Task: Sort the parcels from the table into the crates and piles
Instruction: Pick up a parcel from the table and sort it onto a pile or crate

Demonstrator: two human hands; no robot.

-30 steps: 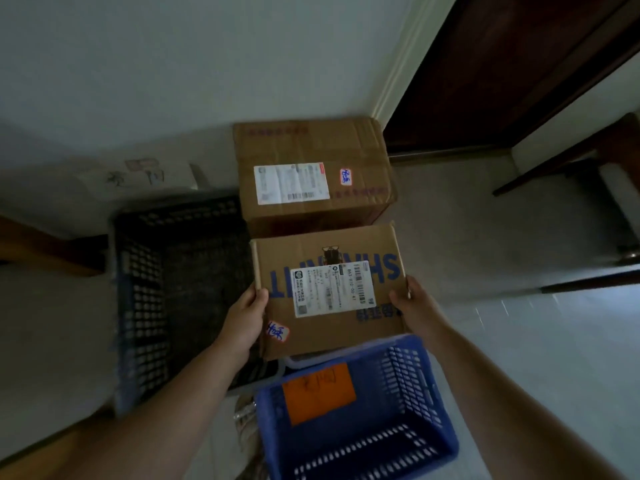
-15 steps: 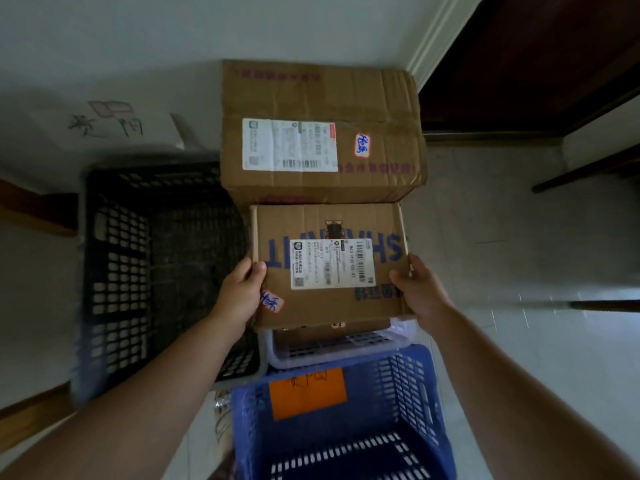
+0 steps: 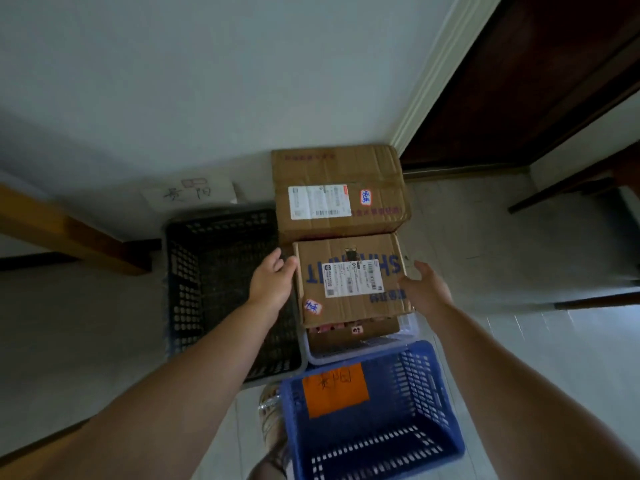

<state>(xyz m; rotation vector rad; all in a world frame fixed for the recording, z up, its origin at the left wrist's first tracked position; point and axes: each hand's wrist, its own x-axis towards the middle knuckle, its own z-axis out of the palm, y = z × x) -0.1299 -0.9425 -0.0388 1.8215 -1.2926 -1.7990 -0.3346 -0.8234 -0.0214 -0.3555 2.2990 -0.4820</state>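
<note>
Box [image 3: 349, 282] sits flat on another parcel in the white crate [image 3: 363, 346], its far edge right up against the big box [image 3: 339, 188]. Left hand [image 3: 272, 284] is at the box's left edge, fingers loose, gripping nothing; can't tell if it's touching. Right hand [image 3: 424, 289] is spread just off the right edge. Black crate [image 3: 207, 289] is on the left and the blue crate [image 3: 433, 393] is nearest. Bare floor [image 3: 502, 254] is to the right.

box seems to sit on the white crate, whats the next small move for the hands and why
Probably draw both hands back and away: the blue-lettered box rests on the lower parcel in the white crate, and the left hand and right hand are open beside it, gripping nothing.
</note>
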